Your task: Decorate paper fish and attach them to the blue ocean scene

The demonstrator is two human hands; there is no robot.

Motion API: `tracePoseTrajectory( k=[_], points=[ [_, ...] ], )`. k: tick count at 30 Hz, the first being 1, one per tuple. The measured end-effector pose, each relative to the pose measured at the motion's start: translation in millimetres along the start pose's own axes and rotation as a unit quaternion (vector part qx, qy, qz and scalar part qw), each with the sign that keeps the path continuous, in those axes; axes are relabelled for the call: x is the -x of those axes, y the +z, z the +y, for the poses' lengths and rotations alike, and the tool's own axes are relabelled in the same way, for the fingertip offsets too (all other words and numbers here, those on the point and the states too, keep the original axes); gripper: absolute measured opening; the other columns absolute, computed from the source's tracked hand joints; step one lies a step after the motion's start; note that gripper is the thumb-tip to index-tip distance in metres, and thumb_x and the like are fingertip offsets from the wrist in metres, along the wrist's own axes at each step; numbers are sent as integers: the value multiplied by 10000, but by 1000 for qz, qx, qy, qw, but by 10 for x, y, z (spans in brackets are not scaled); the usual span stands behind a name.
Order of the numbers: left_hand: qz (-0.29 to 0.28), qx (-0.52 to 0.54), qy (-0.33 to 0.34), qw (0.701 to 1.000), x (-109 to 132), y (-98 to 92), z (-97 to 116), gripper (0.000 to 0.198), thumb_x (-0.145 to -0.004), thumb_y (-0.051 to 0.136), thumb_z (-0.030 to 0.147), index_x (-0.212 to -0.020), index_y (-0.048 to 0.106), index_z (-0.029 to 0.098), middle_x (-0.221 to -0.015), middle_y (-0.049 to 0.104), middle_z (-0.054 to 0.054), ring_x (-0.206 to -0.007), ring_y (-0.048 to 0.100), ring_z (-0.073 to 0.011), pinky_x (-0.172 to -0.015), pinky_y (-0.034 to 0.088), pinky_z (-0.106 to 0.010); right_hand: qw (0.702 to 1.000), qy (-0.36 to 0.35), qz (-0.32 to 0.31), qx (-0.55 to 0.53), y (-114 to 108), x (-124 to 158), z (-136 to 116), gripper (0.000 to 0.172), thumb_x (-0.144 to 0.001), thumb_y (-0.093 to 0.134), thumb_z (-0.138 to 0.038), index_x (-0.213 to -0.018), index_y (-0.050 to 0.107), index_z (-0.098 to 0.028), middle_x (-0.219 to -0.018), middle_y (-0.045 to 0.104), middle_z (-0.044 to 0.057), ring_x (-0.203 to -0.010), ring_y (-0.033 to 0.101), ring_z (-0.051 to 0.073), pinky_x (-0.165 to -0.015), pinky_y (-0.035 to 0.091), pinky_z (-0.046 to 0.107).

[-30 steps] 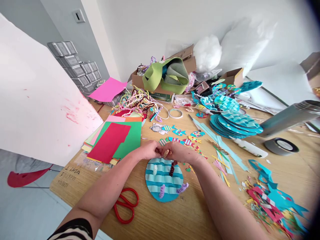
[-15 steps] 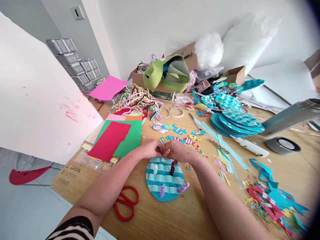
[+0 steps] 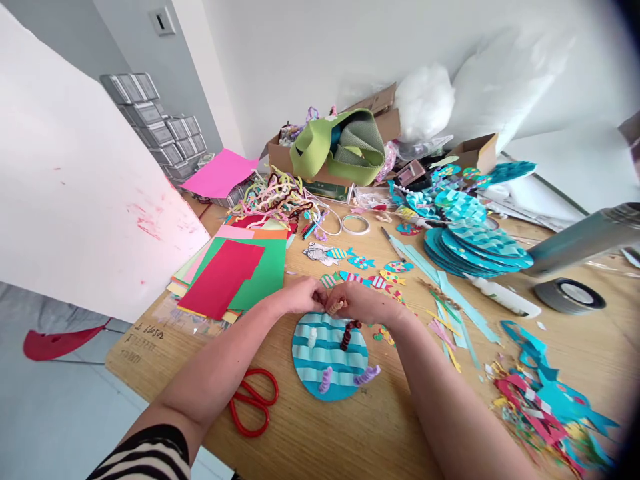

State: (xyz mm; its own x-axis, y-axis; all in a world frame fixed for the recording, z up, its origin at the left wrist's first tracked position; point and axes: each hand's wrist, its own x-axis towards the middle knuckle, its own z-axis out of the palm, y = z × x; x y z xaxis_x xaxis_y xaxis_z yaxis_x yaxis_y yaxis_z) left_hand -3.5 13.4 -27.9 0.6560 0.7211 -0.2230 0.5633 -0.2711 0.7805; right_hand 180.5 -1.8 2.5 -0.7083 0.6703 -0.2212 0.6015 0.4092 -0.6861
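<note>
Both hands meet at the far rim of a round blue woven paper disc [image 3: 327, 373]. My left hand [image 3: 300, 297] and my right hand [image 3: 363, 303] have their fingers pinched together around a tan coiled pipe cleaner [image 3: 335, 307]. Standing on the disc are a white coil [image 3: 312, 337], a dark red coil [image 3: 347, 334] and two purple coils [image 3: 325, 380]. Just beyond my fingers lie several striped paper fish [image 3: 367, 280].
Red scissors [image 3: 253, 401] lie near the table's front edge, left of the disc. Coloured paper sheets [image 3: 235, 273] are stacked at the left; a pile of blue discs [image 3: 475, 247] and a tape roll [image 3: 570, 295] sit at the right. Paper scraps [image 3: 540, 407] litter the right front.
Both hands stay pinched on the tan coil at the disc's far rim. Only the view has shifted a little.
</note>
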Motion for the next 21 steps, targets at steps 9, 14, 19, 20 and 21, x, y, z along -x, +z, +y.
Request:
tracePoseTrajectory(
  k=[9,14,19,20,21],
  points=[
    [-2,43,-4,999,1,-7,-23,134,-663,662,153,-780,695,98,-690,667,-19,-641,572,-130,-563,403,-199,999,-15,25,-44,-98,82,88,325,-736,516,-81,-930,748,-202,-853,726,21,-776,646,172,-709,487,258],
    [4,68,-4,998,3,-4,-20,179,-723,601,140,-870,695,98,-799,701,-57,-702,603,-138,-627,450,-215,997,-9,43,-57,-225,192,67,287,-791,501,-165,-961,732,-175,-923,723,46,-842,639,186,-746,487,278],
    [-21,85,-1,996,9,-28,-26,179,-690,598,83,-837,696,109,-777,700,-43,-712,613,-135,-634,453,-206,994,1,21,-108,-265,250,36,294,-740,580,-221,-989,725,-167,-814,701,31,-720,625,161,-626,483,242],
    [-28,87,0,996,13,-37,-26,174,-680,612,84,-830,696,111,-768,698,-38,-705,610,-132,-630,450,-203,993,3,16,-117,-252,238,26,293,-725,595,-223,-981,730,-175,-798,699,23,-699,624,155,-609,481,237],
    [-33,89,3,995,17,-46,-26,170,-672,631,91,-827,696,112,-761,694,-33,-697,603,-129,-625,444,-202,992,4,12,-123,-235,220,17,289,-715,605,-224,-969,735,-182,-789,699,18,-687,624,152,-601,481,234]
  ],
)
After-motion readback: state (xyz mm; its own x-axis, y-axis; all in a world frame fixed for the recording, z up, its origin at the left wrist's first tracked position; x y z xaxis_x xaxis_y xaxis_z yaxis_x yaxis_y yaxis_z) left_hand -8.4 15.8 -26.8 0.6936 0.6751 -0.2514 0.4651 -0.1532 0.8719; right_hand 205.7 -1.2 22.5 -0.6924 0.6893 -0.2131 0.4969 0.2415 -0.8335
